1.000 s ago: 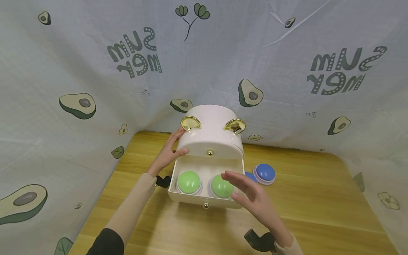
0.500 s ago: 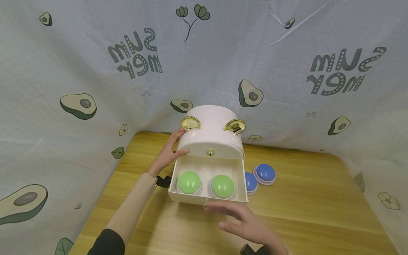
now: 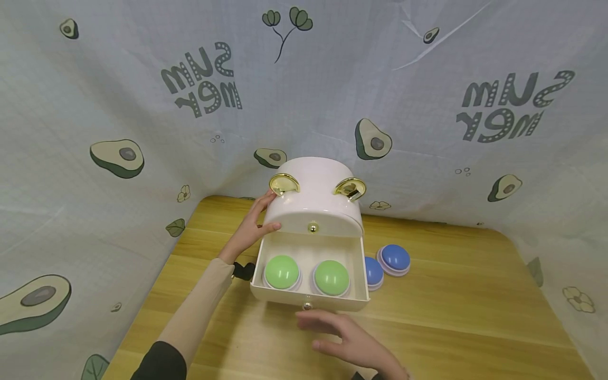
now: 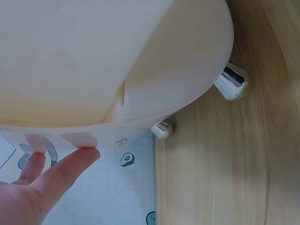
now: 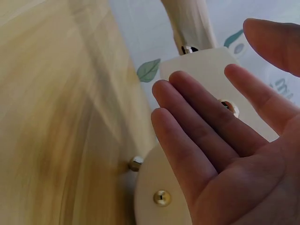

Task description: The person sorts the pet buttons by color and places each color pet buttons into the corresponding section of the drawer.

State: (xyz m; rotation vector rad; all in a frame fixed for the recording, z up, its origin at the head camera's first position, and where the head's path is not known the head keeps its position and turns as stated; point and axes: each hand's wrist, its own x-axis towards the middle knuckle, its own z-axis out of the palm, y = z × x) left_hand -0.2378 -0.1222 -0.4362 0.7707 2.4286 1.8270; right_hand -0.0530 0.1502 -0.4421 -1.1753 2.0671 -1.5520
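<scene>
A pale pink drawer box with gold ears stands on the table. One drawer is pulled out and has a gold knob at its front. Inside lie two green domed discs with white rims, side by side. My left hand rests on the box's left side; the left wrist view shows fingertips touching its wall. Just in front of the drawer knob hovers my right hand, fingers extended and holding nothing. In the right wrist view the palm faces the camera, with the drawer front behind it.
Two blue domed discs with pale rims lie on the wooden table, right of the drawer. A patterned cloth hangs behind the table. The box has small metallic feet.
My right hand has moved from above the right green disc toward me and leftward, to the front of the drawer. The left hand, box and discs have stayed put.
</scene>
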